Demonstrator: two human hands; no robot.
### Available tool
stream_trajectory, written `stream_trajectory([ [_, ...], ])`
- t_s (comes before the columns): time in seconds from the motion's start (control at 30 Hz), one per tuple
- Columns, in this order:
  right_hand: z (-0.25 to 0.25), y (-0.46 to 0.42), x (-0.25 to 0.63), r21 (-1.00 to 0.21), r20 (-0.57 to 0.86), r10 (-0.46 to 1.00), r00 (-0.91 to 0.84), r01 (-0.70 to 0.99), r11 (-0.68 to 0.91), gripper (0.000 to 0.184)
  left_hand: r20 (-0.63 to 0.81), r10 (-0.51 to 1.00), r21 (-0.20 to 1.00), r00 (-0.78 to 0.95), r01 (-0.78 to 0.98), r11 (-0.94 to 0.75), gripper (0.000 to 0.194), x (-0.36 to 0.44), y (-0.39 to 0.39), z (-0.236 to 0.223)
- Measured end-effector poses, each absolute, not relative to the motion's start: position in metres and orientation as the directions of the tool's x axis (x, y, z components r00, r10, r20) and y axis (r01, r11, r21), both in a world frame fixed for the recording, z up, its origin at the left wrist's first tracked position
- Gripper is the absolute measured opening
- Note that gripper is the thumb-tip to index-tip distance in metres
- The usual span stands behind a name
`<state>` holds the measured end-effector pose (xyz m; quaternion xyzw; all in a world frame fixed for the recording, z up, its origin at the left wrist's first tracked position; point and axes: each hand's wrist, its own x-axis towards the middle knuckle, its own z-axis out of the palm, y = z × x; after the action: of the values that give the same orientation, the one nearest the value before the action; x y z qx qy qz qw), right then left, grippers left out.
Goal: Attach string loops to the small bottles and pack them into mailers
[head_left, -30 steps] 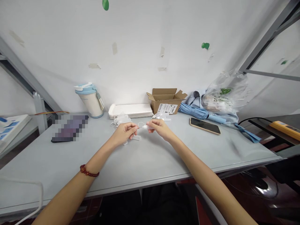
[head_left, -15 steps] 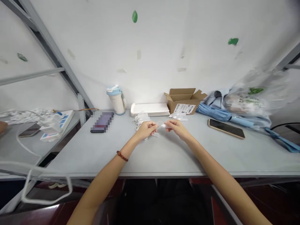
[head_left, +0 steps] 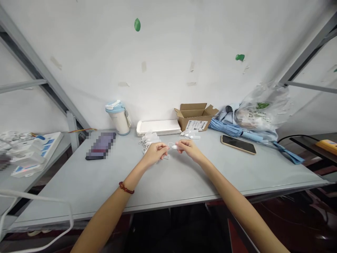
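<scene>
The person's two hands meet over the middle of the worktop, fingertips just apart, with a small white piece between them. The right hand has its grip closed on that piece, thumb against forefinger, the narrow end pointing toward the other hand. A thin white loop arches from it, and the left hand pinches at the loop's near end, its thumb and forefinger pressed together; I can't make out exactly how the cord sits between them. A red beaded bracelet circles the left wrist. Just beyond the left hand lies a heap of white looped pieces, partly hidden by the knuckles, and a smaller group of white pieces lies behind the right hand, in front of an open cardboard box with a printed label. Beside the box, along the wall, is a low stack of white trays, then a cream tumbler with a blue lid. A dark phone lies over on the left. On the right, a phone in a tan case rests near a folded blue umbrella and a clear plastic bag.
</scene>
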<state>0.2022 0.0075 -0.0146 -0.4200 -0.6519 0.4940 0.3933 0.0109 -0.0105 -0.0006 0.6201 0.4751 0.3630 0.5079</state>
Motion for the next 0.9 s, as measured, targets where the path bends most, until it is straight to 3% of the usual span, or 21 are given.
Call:
stream_trajectory([
  [0.9,-0.0087,0.0014,0.2020,-0.978,0.089,0.935,-0.343,0.150,0.148,0.038,-0.058,0.952,0.993,0.300,0.115,0.024,0.024,0.0082,-0.0118,-0.0029],
])
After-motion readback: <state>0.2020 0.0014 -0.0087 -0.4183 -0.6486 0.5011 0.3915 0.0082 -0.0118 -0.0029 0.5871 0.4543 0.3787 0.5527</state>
